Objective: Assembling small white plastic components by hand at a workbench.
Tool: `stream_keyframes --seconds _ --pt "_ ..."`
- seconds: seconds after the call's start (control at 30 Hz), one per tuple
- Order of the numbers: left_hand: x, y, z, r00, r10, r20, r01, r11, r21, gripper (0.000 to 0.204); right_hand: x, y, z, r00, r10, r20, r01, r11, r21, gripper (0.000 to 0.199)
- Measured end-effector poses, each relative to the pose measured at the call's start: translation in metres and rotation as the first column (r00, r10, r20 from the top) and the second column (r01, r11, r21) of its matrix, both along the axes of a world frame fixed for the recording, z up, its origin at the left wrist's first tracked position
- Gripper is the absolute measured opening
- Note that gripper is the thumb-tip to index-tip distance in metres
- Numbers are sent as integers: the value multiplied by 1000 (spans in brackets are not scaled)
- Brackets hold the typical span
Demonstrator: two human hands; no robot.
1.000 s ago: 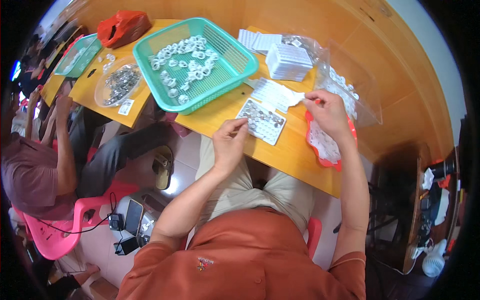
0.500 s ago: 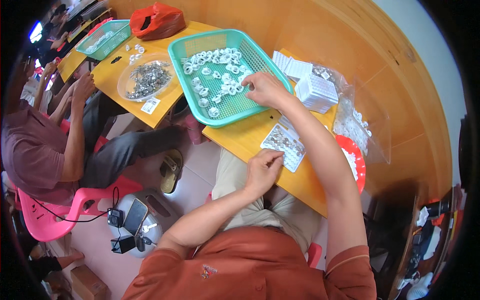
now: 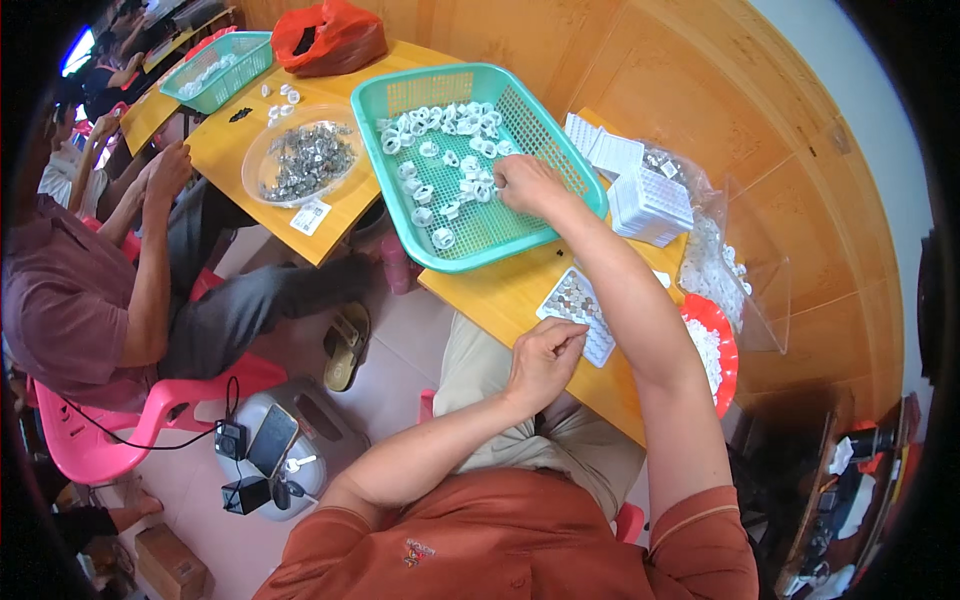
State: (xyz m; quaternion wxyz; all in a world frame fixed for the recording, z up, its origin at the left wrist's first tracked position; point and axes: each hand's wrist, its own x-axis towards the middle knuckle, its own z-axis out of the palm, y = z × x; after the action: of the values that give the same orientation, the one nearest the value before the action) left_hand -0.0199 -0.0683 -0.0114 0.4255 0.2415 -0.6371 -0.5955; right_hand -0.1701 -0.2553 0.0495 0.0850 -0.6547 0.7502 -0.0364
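Note:
My right hand (image 3: pixel 530 186) is inside the green plastic basket (image 3: pixel 478 264), next to a group of white ring-shaped plastic parts (image 3: pixel 470 187). Its fingers are curled together; whatever they may grip is hidden. More of these white parts lie across the basket, mostly toward its far side. At the table's near edge, my left hand (image 3: pixel 545 366) pinches its thumb and fingertips together beside a white tray (image 3: pixel 598 345). Small round metallic pieces (image 3: pixel 573 297) sit in part of that tray. I cannot make out anything between the left fingertips. My right forearm passes over the tray's right side.
A stack of white trays (image 3: pixel 650 205) stands right of the basket, near clear bags of white parts (image 3: pixel 712 265). A red dish (image 3: pixel 722 345) holds small white pieces. Leftward are a bowl of metal parts (image 3: pixel 308 160), a red bag (image 3: pixel 330 40) and a seated person (image 3: pixel 90 290).
My right hand has lowered its fingers among the white parts in the basket. My left hand stays pinched by the tray. The whole view has shifted slightly.

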Motion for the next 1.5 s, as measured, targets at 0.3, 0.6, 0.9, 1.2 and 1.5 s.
stream_keyframes --seconds 0.3,0.6,0.9,1.2,1.5 --pt "-1 -3 -1 991 127 -47 -126 992 20 12 -15 41 19 982 12 189 27 979 -202 10" --pt "9 -14 13 975 111 -194 -22 910 413 25 4 161 64 613 12 790 302 921 -248 16" --pt "9 -3 20 916 -32 -399 233 853 466 32 15 247 39 564 -54 824 346 922 -176 19" --pt "7 5 15 920 -85 -383 305 769 562 27 15 270 29 432 -82 898 386 917 -102 22" --pt "7 3 16 896 -158 -415 404 676 616 19 12 277 26 361 -115 925 363 931 -26 23"
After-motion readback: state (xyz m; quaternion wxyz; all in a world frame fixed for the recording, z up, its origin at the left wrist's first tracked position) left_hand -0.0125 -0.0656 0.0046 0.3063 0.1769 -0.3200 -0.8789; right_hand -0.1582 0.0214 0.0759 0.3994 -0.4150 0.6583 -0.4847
